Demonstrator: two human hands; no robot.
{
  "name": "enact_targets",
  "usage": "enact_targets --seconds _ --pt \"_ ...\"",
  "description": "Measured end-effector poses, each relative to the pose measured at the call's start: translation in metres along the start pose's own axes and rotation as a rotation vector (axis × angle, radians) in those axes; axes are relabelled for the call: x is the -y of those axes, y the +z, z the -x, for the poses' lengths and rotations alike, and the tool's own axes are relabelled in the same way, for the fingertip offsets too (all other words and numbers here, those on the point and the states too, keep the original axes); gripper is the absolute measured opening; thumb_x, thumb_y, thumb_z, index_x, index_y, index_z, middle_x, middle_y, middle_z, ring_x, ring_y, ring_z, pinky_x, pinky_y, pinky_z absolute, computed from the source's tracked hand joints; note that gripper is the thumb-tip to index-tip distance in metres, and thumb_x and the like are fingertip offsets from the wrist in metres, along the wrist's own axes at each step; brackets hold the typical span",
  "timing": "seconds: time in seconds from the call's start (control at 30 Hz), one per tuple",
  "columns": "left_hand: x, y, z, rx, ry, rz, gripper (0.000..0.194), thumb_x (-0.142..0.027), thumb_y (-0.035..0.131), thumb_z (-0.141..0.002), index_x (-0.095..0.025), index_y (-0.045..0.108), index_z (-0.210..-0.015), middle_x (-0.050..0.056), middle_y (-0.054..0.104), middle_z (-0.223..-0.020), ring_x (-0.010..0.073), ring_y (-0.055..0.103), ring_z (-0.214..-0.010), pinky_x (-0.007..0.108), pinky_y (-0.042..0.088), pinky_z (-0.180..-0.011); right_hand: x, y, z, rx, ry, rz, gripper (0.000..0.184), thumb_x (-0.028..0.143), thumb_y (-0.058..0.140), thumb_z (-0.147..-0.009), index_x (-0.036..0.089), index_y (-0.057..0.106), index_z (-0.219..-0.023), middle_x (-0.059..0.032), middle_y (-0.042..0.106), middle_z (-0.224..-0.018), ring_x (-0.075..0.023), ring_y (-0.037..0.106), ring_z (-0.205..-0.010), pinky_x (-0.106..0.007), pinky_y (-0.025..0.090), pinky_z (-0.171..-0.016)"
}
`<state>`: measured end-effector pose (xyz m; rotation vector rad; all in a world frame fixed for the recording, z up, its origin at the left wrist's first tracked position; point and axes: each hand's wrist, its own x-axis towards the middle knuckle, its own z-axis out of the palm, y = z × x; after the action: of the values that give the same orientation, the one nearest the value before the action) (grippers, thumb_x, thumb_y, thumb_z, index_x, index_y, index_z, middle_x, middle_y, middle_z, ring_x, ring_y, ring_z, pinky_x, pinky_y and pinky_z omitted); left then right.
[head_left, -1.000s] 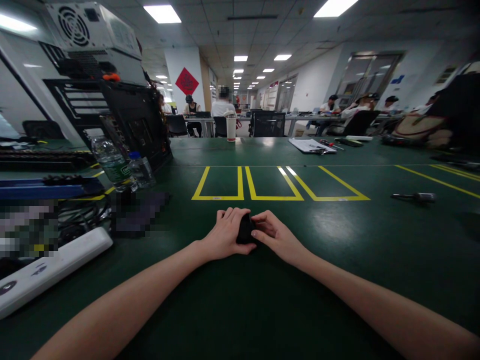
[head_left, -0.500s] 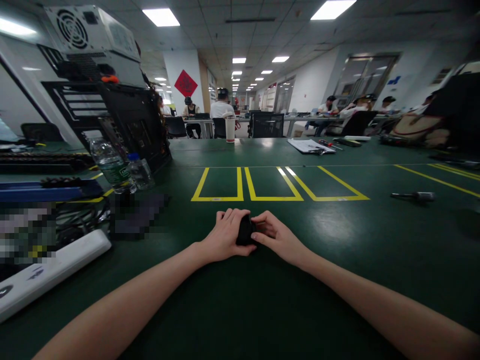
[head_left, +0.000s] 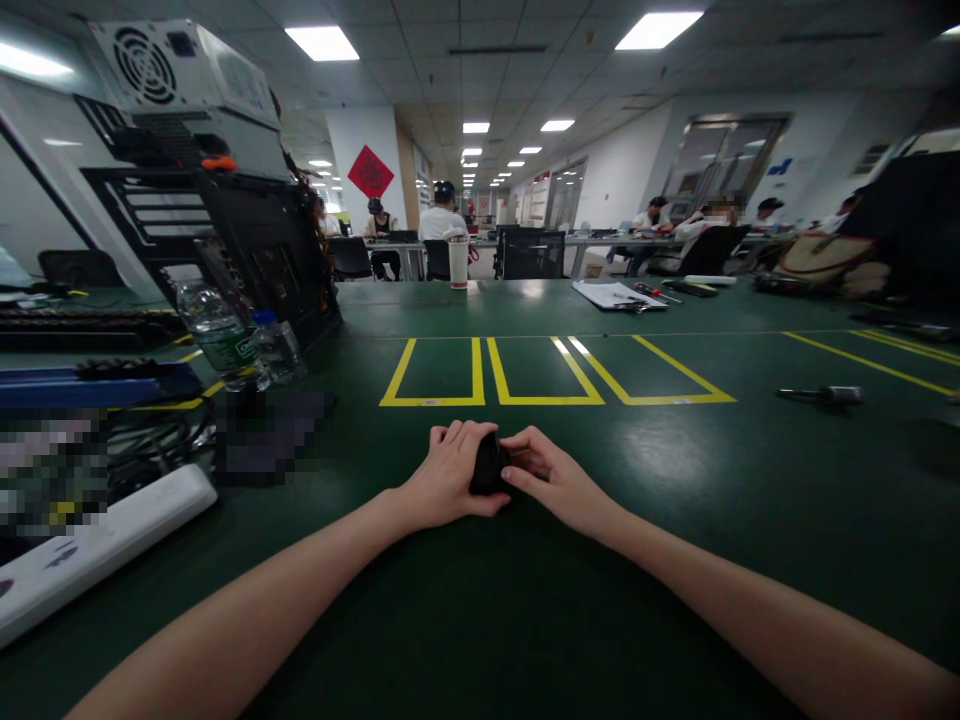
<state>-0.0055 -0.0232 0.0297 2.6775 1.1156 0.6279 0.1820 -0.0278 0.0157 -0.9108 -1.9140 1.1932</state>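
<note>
Gripping small black object w/ L hand: fingers wrapped over far side, thumb along near side, spread only as wide as the object itself. Pinching its R edge w/ R hand, thumb & index tips touching it, other fingers bent in behind; can't tell how firmly.

Held btwn both hands, partly hidden by L fingers, w/ dark face showing toward R thumb. Can't tell if resting on green surface or just above it. Located just nearer than yellow tape outlines, approx. in line w/ gap btwn L & middle ones.

Well apart to R: tool w/ thin shaft. Well apart to L: long white block, small blue-capped bottle. Farther back: white cup, clipboard w/ paper.
</note>
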Motion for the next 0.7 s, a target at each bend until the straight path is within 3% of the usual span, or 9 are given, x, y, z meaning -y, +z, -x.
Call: enact_targets --seconds 0.3,0.5,0.7 --pt "0.0009 0.0023 0.0001 -0.014 0.002 -0.005 0.064 -0.043 0.058 -0.070 -0.017 0.030 -0.121 0.010 0.045 -0.110 0.0249 0.044 -0.095 0.039 0.032 -0.081 0.0014 0.0000 0.0019 0.012 -0.019 0.079 0.032 0.019 0.057 -0.075 0.022 0.044 -0.104 -0.0029 0.051 -0.107 -0.0178 0.052 -0.100 -0.039 0.045 -0.087" --pt "0.0009 0.0026 0.0000 -0.015 0.000 -0.003 0.064 -0.043 0.059 -0.069 -0.018 0.029 -0.120 0.009 0.045 -0.109 0.0249 0.044 -0.095 0.039 0.032 -0.080 -0.0008 0.0013 0.0004 -0.006 -0.011 0.021 0.021 0.024 0.050 -0.081 0.022 0.045 -0.101 -0.0021 0.054 -0.099 -0.0164 0.056 -0.094 -0.037 0.047 -0.083" --pt "0.0007 0.0020 0.0001 -0.018 0.000 -0.011 0.063 -0.043 0.059 -0.069 -0.018 0.030 -0.120 0.009 0.046 -0.109 0.0251 0.044 -0.095 0.038 0.032 -0.080 -0.0012 0.0013 0.0000 -0.015 0.017 0.062 0.029 0.023 0.052 -0.079 0.022 0.043 -0.107 -0.0034 0.053 -0.102 -0.0172 0.055 -0.094 -0.037 0.048 -0.082"
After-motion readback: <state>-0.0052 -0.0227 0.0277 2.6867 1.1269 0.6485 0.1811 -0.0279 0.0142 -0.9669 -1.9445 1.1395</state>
